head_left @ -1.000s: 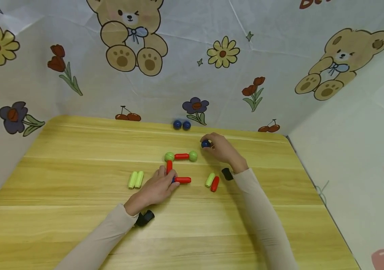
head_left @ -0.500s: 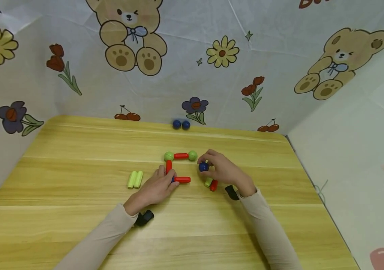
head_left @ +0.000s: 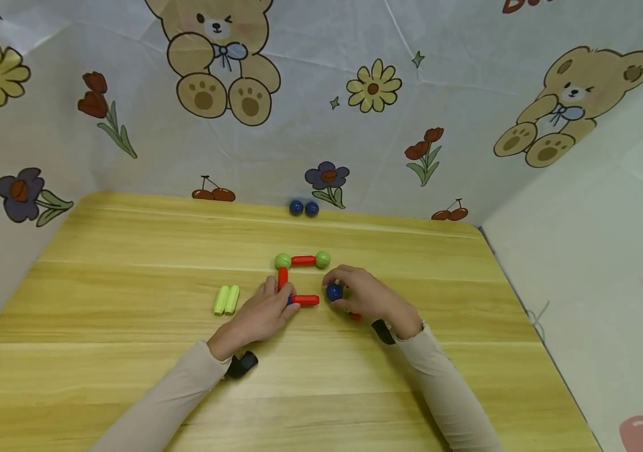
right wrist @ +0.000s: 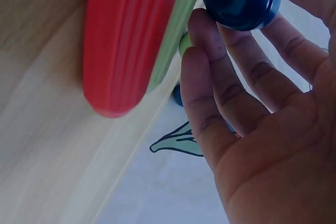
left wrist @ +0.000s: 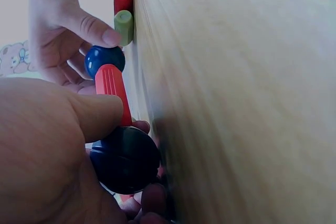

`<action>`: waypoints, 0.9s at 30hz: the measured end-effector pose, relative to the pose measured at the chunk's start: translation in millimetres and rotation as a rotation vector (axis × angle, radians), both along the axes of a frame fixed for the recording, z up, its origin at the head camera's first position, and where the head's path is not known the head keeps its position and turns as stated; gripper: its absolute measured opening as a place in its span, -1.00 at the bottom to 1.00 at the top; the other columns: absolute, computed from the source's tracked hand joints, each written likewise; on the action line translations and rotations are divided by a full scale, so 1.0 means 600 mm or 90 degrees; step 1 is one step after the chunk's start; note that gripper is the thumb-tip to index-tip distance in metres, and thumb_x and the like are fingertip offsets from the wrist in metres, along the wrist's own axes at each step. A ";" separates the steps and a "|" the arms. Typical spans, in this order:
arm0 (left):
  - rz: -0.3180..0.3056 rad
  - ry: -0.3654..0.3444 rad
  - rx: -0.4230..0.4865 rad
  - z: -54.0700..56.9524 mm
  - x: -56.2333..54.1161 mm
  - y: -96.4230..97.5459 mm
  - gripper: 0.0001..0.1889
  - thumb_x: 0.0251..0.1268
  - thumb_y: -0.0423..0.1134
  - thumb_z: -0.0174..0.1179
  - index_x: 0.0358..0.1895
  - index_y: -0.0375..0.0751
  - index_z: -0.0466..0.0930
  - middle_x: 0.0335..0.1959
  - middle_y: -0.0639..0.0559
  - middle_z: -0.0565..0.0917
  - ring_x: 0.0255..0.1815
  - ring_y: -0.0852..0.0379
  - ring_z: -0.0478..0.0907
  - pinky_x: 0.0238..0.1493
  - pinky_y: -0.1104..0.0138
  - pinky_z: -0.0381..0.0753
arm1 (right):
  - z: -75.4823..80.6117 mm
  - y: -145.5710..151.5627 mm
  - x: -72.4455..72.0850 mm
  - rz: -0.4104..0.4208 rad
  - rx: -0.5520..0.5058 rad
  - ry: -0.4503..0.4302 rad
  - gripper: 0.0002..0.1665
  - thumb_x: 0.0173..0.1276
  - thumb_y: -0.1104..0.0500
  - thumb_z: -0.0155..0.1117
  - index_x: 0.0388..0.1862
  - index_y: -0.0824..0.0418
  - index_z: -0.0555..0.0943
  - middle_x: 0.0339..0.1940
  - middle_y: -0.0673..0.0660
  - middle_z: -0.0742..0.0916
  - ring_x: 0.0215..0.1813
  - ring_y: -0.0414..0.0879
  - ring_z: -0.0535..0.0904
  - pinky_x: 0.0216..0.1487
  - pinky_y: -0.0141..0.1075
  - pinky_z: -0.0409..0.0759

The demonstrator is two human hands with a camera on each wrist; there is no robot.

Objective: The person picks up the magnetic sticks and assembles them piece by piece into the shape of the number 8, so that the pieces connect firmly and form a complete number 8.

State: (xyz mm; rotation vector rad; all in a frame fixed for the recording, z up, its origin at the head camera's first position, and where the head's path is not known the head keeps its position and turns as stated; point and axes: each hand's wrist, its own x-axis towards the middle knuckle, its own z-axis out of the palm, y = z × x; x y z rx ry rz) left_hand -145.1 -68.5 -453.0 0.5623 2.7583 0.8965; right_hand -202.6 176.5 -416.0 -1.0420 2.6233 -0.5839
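My left hand (head_left: 263, 312) holds the corner of a frame of magnetic building rods and balls. Its thumb lies on a red rod (left wrist: 111, 85), and its fingers are around a dark blue ball (left wrist: 126, 160). A second red rod (head_left: 282, 277) runs from that corner to a green ball (head_left: 283, 261). Another red rod (head_left: 302, 260) joins this to a further green ball (head_left: 323, 259). My right hand (head_left: 371, 295) pinches a blue ball (head_left: 334, 292) between thumb and fingers. In the left wrist view this ball is right at the red rod's free end.
Beneath the right hand lie a loose red rod (right wrist: 121, 40) and a yellow-green rod (left wrist: 124, 27). Two yellow-green rods (head_left: 226, 300) lie left of the frame. Two blue balls (head_left: 304, 208) sit at the table's back edge, against a printed cloth (head_left: 276, 150).
My right hand has brought the blue ball toward me and slightly left, from behind the loose rods to the red rod's free end. The left hand has stayed in place.
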 end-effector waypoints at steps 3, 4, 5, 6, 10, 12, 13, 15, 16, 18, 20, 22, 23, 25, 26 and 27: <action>-0.001 0.001 0.000 0.000 0.001 0.000 -0.83 0.56 -0.11 0.06 -0.03 -0.11 0.41 -0.24 -0.09 0.25 -0.26 -0.03 0.26 -0.33 0.26 0.27 | -0.003 -0.002 0.002 -0.001 0.011 -0.001 -0.59 0.26 0.18 0.50 0.06 0.16 0.60 -0.01 0.02 0.68 -0.07 -0.15 0.59 0.04 -0.22 0.60; -0.001 0.003 0.000 0.000 0.001 0.000 -0.83 0.56 -0.11 0.06 -0.03 -0.11 0.41 -0.24 -0.09 0.25 -0.26 -0.03 0.26 -0.33 0.26 0.28 | -0.004 -0.003 0.003 -0.001 0.013 -0.002 -0.60 0.25 0.18 0.51 0.05 0.15 0.60 -0.02 0.01 0.68 -0.08 -0.15 0.59 0.03 -0.22 0.60; -0.002 0.005 -0.001 0.000 0.001 0.000 -0.83 0.56 -0.11 0.06 -0.03 -0.12 0.41 -0.24 -0.09 0.24 -0.26 -0.03 0.26 -0.33 0.26 0.28 | -0.004 -0.004 0.003 -0.001 0.015 -0.004 -0.61 0.26 0.18 0.50 0.04 0.14 0.61 -0.04 0.00 0.68 -0.08 -0.15 0.58 0.03 -0.23 0.60; -0.002 0.006 -0.002 0.000 0.001 0.000 -0.83 0.56 -0.11 0.06 -0.03 -0.12 0.41 -0.24 -0.09 0.24 -0.26 -0.03 0.26 -0.33 0.26 0.28 | -0.005 -0.005 0.004 0.001 0.015 -0.004 -0.62 0.26 0.18 0.50 0.03 0.13 0.61 -0.04 0.00 0.68 -0.08 -0.16 0.58 0.03 -0.23 0.60; -0.004 0.007 -0.005 0.000 0.000 0.000 -0.82 0.56 -0.11 0.05 -0.02 -0.12 0.40 -0.23 -0.10 0.24 -0.26 -0.04 0.27 -0.34 0.26 0.28 | -0.007 -0.008 0.005 0.015 0.013 -0.010 -0.63 0.26 0.18 0.50 0.02 0.13 0.62 -0.04 0.00 0.69 -0.07 -0.15 0.57 0.06 -0.20 0.59; -0.001 0.001 -0.004 0.000 -0.001 -0.001 -0.82 0.57 -0.10 0.05 -0.02 -0.12 0.40 -0.23 -0.10 0.24 -0.25 -0.05 0.27 -0.34 0.25 0.28 | -0.008 -0.009 0.006 0.021 0.014 -0.014 -0.63 0.26 0.18 0.50 0.02 0.13 0.62 -0.03 0.00 0.69 -0.05 -0.14 0.57 0.09 -0.20 0.59; -0.001 -0.002 -0.004 0.000 -0.001 0.000 -0.83 0.57 -0.10 0.05 -0.02 -0.11 0.40 -0.22 -0.10 0.24 -0.25 -0.05 0.27 -0.33 0.25 0.28 | -0.009 -0.009 0.006 0.025 0.013 -0.014 -0.63 0.26 0.18 0.50 0.02 0.14 0.62 -0.03 0.01 0.69 -0.04 -0.14 0.58 0.10 -0.19 0.59; 0.000 -0.006 -0.005 0.000 -0.001 0.000 -0.83 0.57 -0.10 0.04 -0.02 -0.11 0.40 -0.22 -0.10 0.24 -0.24 -0.04 0.26 -0.33 0.25 0.27 | -0.010 -0.009 0.007 0.029 0.017 -0.011 -0.62 0.26 0.18 0.50 0.03 0.14 0.62 -0.02 0.01 0.69 -0.01 -0.14 0.59 0.12 -0.18 0.59; 0.001 -0.007 -0.005 0.000 -0.001 0.001 -0.83 0.57 -0.10 0.04 -0.03 -0.10 0.40 -0.22 -0.10 0.24 -0.24 -0.04 0.26 -0.32 0.25 0.27 | -0.011 -0.009 0.007 0.032 0.018 -0.009 -0.62 0.26 0.18 0.50 0.03 0.15 0.62 -0.02 0.02 0.69 0.00 -0.13 0.59 0.13 -0.18 0.59; 0.001 -0.006 -0.008 0.000 0.000 0.001 -0.83 0.57 -0.09 0.04 -0.03 -0.10 0.40 -0.22 -0.09 0.24 -0.25 -0.03 0.25 -0.32 0.26 0.26 | -0.013 -0.010 0.007 0.036 0.021 -0.004 -0.62 0.27 0.18 0.50 0.04 0.16 0.61 -0.01 0.02 0.69 0.02 -0.13 0.59 0.14 -0.17 0.59; 0.002 -0.003 -0.009 0.000 0.000 0.002 -0.83 0.57 -0.09 0.05 -0.03 -0.10 0.40 -0.23 -0.08 0.24 -0.26 -0.03 0.25 -0.33 0.27 0.25 | -0.013 -0.011 0.008 0.039 0.023 -0.003 -0.61 0.27 0.17 0.49 0.05 0.16 0.62 -0.01 0.03 0.70 0.03 -0.13 0.60 0.15 -0.17 0.59; 0.003 0.001 -0.010 0.000 0.001 0.002 -0.83 0.56 -0.09 0.06 -0.04 -0.10 0.41 -0.23 -0.08 0.24 -0.27 -0.02 0.25 -0.35 0.28 0.25 | -0.013 -0.012 0.008 0.042 0.023 -0.005 -0.61 0.28 0.17 0.49 0.06 0.17 0.62 0.00 0.03 0.70 0.02 -0.13 0.60 0.15 -0.17 0.59; 0.004 0.003 -0.010 0.000 0.001 0.002 -0.83 0.56 -0.09 0.06 -0.04 -0.10 0.41 -0.23 -0.08 0.24 -0.27 -0.02 0.25 -0.36 0.28 0.26 | -0.012 -0.013 0.008 0.042 0.024 -0.008 -0.61 0.28 0.17 0.48 0.06 0.17 0.62 0.00 0.03 0.70 0.02 -0.14 0.59 0.16 -0.18 0.58; 0.004 0.005 -0.008 0.001 0.001 0.002 -0.83 0.56 -0.10 0.07 -0.04 -0.10 0.41 -0.23 -0.08 0.24 -0.28 -0.02 0.25 -0.38 0.28 0.26 | -0.011 -0.014 0.009 0.042 0.025 -0.010 -0.61 0.29 0.16 0.48 0.07 0.16 0.62 0.01 0.02 0.69 0.02 -0.15 0.59 0.16 -0.19 0.58; 0.005 0.005 -0.007 0.001 0.001 0.002 -0.83 0.55 -0.10 0.07 -0.04 -0.10 0.41 -0.23 -0.09 0.24 -0.28 -0.02 0.26 -0.39 0.28 0.26 | -0.011 -0.014 0.010 0.041 0.026 -0.011 -0.61 0.29 0.16 0.48 0.07 0.16 0.62 0.01 0.02 0.69 0.01 -0.15 0.59 0.15 -0.20 0.58; 0.005 0.005 -0.005 0.001 0.001 0.002 -0.83 0.55 -0.10 0.07 -0.04 -0.11 0.41 -0.24 -0.09 0.24 -0.28 -0.03 0.26 -0.39 0.28 0.27 | -0.011 -0.014 0.010 0.042 0.026 -0.011 -0.61 0.29 0.16 0.48 0.07 0.15 0.62 0.01 0.02 0.69 0.01 -0.16 0.59 0.15 -0.20 0.58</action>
